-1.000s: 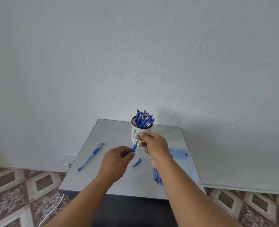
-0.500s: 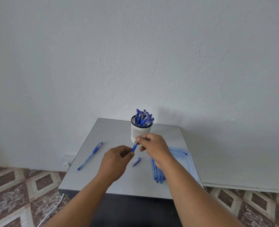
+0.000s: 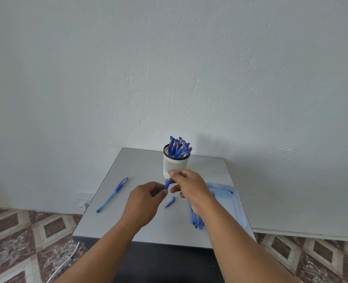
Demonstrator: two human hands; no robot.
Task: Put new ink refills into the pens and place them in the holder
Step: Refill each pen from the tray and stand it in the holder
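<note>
At centre frame we hold a blue pen (image 3: 166,185) between both hands, in front of the white holder (image 3: 175,164) full of capped pens; our left hand (image 3: 143,203) curls round its lower end, the barrel hidden inside the fingers; our right hand (image 3: 189,186) pinches its upper tip between thumb and forefinger, other fingers loosely bent; a loose cap (image 3: 170,202) lies on the table (image 3: 140,164) just below; another pen (image 3: 112,194) lies at left; refills (image 3: 196,220) beside the tray (image 3: 230,201) at right.
</note>
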